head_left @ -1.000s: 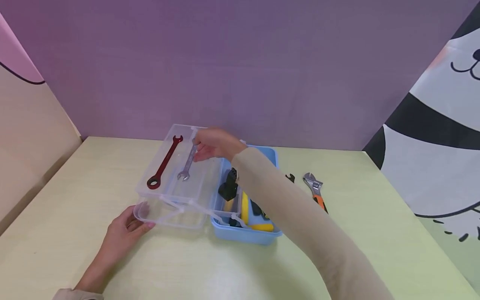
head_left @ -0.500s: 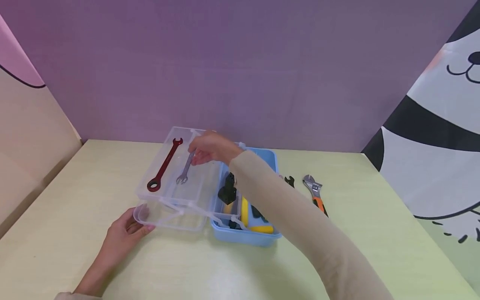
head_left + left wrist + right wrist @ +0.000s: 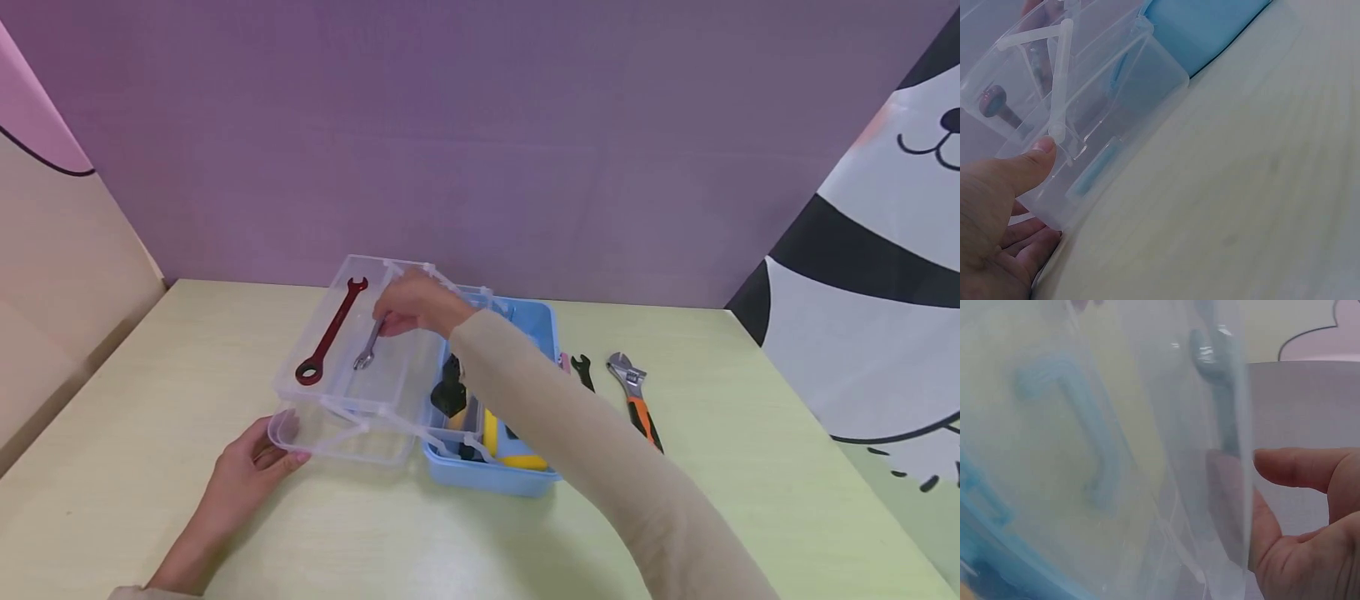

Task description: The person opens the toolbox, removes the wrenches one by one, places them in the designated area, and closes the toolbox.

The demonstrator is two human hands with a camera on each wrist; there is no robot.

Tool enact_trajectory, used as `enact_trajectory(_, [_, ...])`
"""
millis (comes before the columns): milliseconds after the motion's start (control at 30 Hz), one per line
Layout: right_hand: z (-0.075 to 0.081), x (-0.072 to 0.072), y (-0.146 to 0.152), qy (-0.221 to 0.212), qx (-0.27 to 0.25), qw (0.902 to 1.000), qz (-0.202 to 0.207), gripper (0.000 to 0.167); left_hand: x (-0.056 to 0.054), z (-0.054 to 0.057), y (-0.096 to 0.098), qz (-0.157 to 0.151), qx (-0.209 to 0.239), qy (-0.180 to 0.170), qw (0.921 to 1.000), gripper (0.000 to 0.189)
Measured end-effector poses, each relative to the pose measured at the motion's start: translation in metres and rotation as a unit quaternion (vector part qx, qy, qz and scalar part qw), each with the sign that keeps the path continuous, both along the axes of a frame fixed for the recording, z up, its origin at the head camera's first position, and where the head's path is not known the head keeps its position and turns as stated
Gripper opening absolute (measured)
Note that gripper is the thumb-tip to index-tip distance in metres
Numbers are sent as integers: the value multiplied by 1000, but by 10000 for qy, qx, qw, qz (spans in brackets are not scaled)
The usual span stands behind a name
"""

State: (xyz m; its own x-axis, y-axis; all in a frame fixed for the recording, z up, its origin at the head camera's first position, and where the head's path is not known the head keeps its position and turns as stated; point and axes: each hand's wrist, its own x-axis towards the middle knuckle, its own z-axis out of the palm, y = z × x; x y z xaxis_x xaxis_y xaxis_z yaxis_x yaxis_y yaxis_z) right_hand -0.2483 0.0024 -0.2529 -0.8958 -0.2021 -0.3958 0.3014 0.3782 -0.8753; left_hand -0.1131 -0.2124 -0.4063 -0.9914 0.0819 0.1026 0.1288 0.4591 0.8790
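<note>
Head view: the silver wrench point(image 3: 367, 350) is pinched at its far end by the right hand point(image 3: 422, 302), its long axis slanting leftward toward the person over the upper clear tray point(image 3: 412, 358), while the lower clear tray point(image 3: 360, 446) is gripped by the left hand point(image 3: 251, 458).

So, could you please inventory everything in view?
Box: 1, blue, centre
Trays: at least 2, clear, left of box
Red wrench: 1, red, upper tray
Silver wrench: 1, silver, over upper tray
Black wrench: 1, black, right of box
Adjustable wrench: 1, grey and orange, rightmost tool
Black items: at least 2, black, in box
Yellow pieces: 2 showing, yellow, in box
Pink bit: 1, pink, beside box
Handle shape: 1, light blue, behind clear plastic
Table: 1, pale yellow, underneath
Back wall: 1, purple, behind
Cartoon animal: 1, black and white, right
Pink drawing: 1, pink, left
Sleeves: 2, beige, both arms
Left hand: 1, holding lower tray
Right hand: 1, pinching silver wrench
</note>
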Motion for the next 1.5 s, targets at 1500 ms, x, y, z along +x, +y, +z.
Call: enact_trajectory(1500, [4, 5, 9, -107, -374, 9987, 326, 29, -6, 0, -5, 65, -127, -59, 9999, 54])
